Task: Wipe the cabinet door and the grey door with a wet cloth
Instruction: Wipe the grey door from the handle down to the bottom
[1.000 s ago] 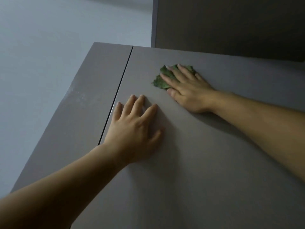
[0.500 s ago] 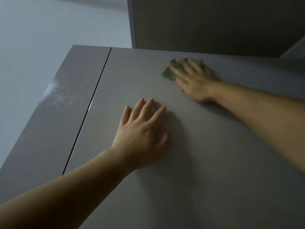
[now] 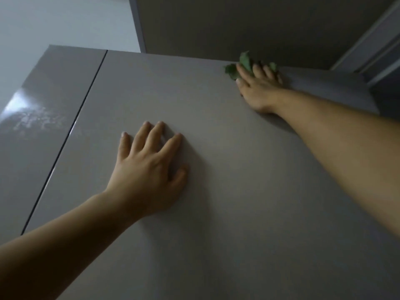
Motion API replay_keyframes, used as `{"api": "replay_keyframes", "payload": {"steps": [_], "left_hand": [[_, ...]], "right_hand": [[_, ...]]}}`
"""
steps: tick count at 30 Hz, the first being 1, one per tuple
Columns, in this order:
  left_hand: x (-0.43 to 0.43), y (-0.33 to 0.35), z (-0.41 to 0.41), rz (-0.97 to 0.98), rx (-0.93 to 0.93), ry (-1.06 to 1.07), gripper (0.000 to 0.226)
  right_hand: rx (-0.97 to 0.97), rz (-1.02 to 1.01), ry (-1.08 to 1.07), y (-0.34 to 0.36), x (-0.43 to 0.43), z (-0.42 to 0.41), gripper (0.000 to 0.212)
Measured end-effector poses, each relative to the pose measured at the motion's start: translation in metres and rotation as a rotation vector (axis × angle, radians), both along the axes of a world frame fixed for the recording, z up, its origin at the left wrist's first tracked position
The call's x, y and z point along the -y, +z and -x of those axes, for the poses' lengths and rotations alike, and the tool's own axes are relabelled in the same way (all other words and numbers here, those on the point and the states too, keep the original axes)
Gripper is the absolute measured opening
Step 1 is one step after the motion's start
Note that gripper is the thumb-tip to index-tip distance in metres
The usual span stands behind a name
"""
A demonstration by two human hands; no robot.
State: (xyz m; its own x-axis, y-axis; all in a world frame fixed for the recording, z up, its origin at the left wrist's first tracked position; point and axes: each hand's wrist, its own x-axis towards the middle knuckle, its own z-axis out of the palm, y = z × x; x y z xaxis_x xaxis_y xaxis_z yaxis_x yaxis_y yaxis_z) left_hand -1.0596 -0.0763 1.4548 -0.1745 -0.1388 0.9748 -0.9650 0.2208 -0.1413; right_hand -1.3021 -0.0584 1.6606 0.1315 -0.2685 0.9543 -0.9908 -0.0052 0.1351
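A grey-beige cabinet door (image 3: 249, 169) fills most of the head view. My right hand (image 3: 258, 88) presses a crumpled green cloth (image 3: 244, 61) flat against the door's top edge at the upper right, fingers straight over the cloth. My left hand (image 3: 149, 167) rests flat on the middle of the same door, fingers spread and holding nothing. Most of the cloth is hidden under my right fingers.
A second cabinet door (image 3: 43, 126) lies to the left across a thin dark gap (image 3: 71, 131) and carries a shiny streaked patch. Above the cabinet is a dark grey panel (image 3: 238, 22). A pale wall (image 3: 54, 20) is upper left, a white frame (image 3: 372, 46) upper right.
My right hand has slid the cloth to the right along the door's top edge. My left hand has stayed pressed on the door. The view has shifted rightward.
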Motion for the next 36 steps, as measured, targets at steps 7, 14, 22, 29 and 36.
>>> {"api": "replay_keyframes", "payload": {"steps": [7, 14, 22, 29, 36], "left_hand": [[-0.004, 0.003, 0.033, 0.02, 0.054, -0.048, 0.08], [-0.002, 0.004, 0.077, 0.045, 0.094, -0.055, 0.071], [-0.001, 0.002, 0.083, 0.06, 0.077, 0.001, 0.072], [-0.018, 0.002, 0.135, 0.038, 0.054, -0.119, 0.084], [-0.011, -0.002, 0.173, 0.014, 0.096, -0.065, 0.076]], "right_hand": [[-0.338, -0.006, 0.064, -0.057, 0.009, -0.02, 0.056], [0.023, 0.021, -0.016, 0.0, -0.002, 0.041, 0.057], [-0.024, -0.012, -0.028, -0.014, -0.005, 0.1, 0.056], [-0.186, -0.006, 0.0, -0.058, -0.002, 0.104, 0.057], [0.111, -0.003, -0.002, -0.003, -0.011, 0.161, 0.057]]}}
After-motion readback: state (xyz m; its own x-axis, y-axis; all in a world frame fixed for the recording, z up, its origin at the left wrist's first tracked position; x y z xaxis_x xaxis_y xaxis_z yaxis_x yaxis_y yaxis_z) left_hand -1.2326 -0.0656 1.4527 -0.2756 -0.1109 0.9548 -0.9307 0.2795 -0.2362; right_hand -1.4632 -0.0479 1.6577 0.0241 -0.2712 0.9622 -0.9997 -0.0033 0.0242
